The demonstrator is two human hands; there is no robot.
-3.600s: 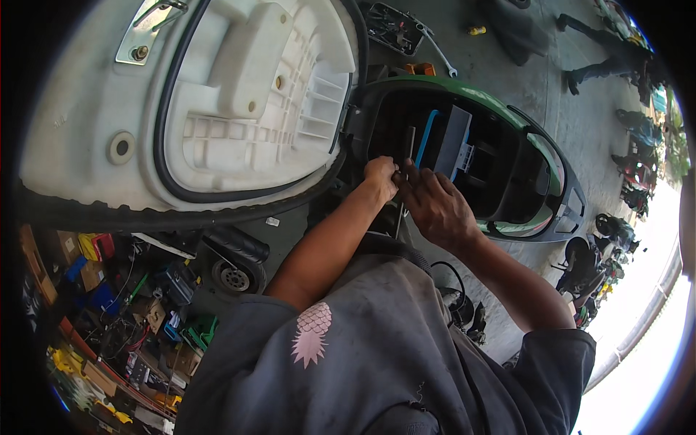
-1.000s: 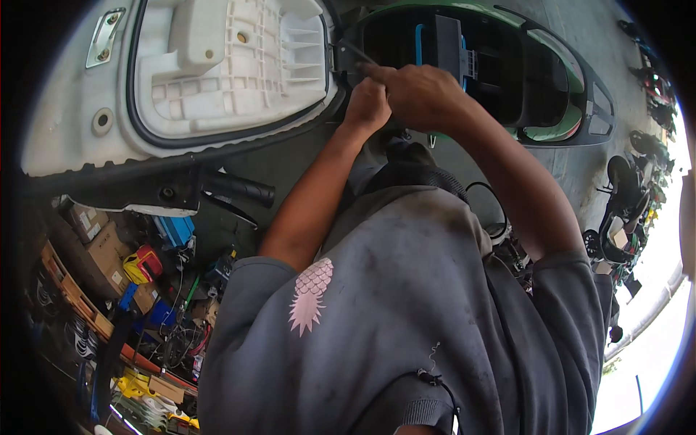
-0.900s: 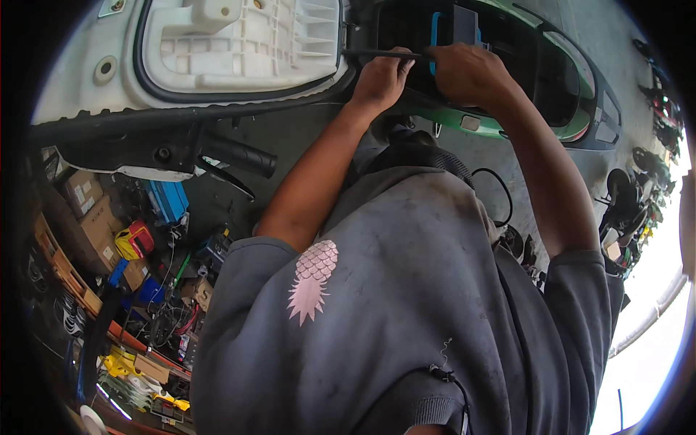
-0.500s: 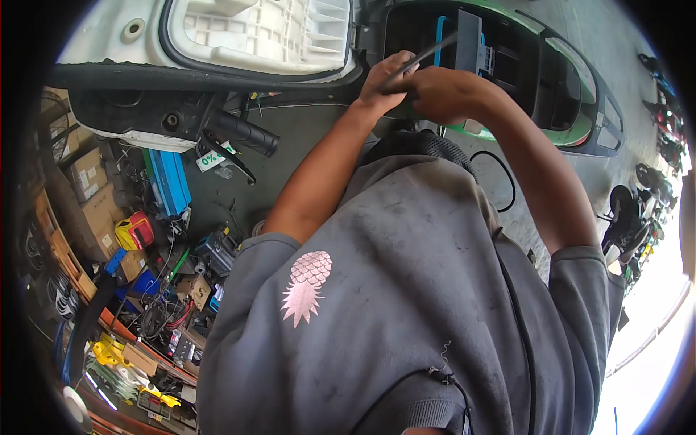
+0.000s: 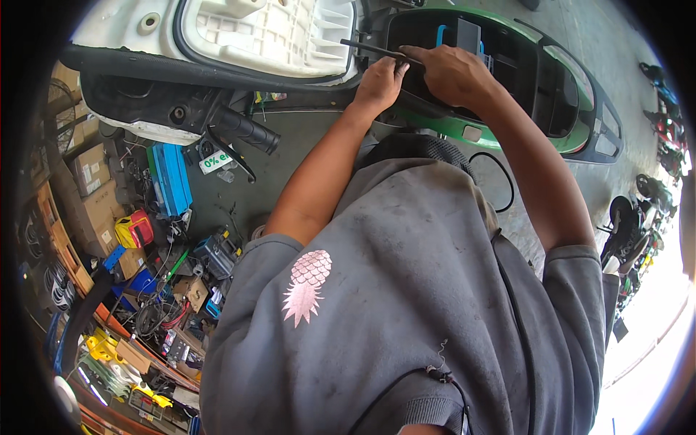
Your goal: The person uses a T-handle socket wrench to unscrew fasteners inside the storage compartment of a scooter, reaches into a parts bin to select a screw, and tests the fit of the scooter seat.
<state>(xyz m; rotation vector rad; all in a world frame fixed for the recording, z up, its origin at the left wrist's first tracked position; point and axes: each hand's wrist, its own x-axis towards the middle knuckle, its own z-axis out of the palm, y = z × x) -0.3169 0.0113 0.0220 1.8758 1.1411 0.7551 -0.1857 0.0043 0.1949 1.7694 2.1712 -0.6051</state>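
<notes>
My right hand (image 5: 455,75) is closed around one end of a thin dark rod (image 5: 366,48), over the open storage bin of a green scooter. The rod's free end reaches left past my left hand, in front of the raised seat's white underside (image 5: 250,36). My left hand (image 5: 378,85) is just beside it, fingers curled and thumb near the rod; what it pinches, if anything, is hidden. Inside the scooter's bin (image 5: 406,32) are a grey flat piece (image 5: 469,35) and a blue-edged object (image 5: 440,35).
A black handlebar grip (image 5: 248,132) with its lever juts out at the left. Below it, tools, cardboard boxes (image 5: 90,170), a blue case (image 5: 170,179) and a red-yellow pouch (image 5: 135,229) crowd the floor. Parked motorbikes (image 5: 629,217) line the right side.
The rod has swung from pointing up and right to pointing left. My right hand has lifted slightly farther away, and my left hand has shifted a little nearer.
</notes>
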